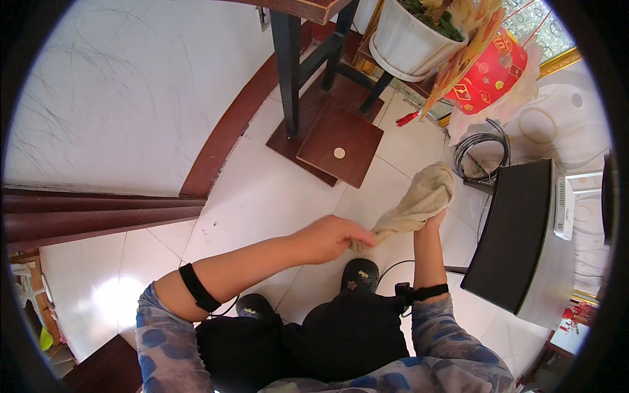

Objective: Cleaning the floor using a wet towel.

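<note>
A beige cloth (413, 199), bunched and twisted, stretches between my two hands above the tiled floor. My right hand (432, 221) grips its thick, folded part from below, and the cloth hides most of the fingers. At the cloth's narrow lower end, my left hand (339, 238) has its fingers curled around the tip. Beyond the cloth, a square dark-red wooden board (344, 132) with a small round, coin-like disc (339, 153) on it lies by the black legs of a wooden stand (290, 73).
A white flower pot (415, 44) and a red paper lantern (491, 73) are at the upper right. Below them are a coil of black cable (481, 152) and a cabinet with a black top (516, 236). A white wall (137, 98) with dark-red skirting (231, 123) curves along the left.
</note>
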### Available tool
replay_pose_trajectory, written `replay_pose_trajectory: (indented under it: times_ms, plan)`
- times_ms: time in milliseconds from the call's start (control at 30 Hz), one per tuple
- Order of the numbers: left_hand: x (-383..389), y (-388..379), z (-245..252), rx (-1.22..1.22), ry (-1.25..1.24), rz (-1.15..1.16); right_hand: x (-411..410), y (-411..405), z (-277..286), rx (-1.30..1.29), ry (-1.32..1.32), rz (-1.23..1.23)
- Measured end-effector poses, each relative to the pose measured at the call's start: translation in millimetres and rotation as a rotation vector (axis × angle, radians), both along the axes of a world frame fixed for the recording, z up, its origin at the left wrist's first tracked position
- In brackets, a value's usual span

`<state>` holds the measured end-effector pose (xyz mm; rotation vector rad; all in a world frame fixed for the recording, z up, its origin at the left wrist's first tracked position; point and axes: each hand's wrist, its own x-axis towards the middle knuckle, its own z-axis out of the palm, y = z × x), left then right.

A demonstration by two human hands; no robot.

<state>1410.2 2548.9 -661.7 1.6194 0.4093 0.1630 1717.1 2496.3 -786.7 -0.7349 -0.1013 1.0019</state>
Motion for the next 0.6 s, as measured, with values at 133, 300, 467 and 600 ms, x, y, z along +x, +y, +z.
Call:
replay_pose_trajectory:
  times_ms: [133, 300, 467, 600]
  plan:
    - [-5.0, 11.6, -4.4, -0.412, -0.026, 0.518, -47.3, -2.0, 69.8, -0.132, -0.065, -0.026]
    - [-0.6, 20.1, -3.4, -0.714, 0.112, 0.803, -109.3, -10.8, 127.5, -0.014, 0.132, 0.111]
    - [4.2, 19.2, 10.2, -1.166, -0.046, 0.612, -117.4, -21.3, 132.9, 0.018, 0.127, 0.316]
    - [12.2, 9.8, 6.0, -1.135, -0.348, 0.444, -123.1, -34.1, 124.8, -0.182, -0.223, 0.494]
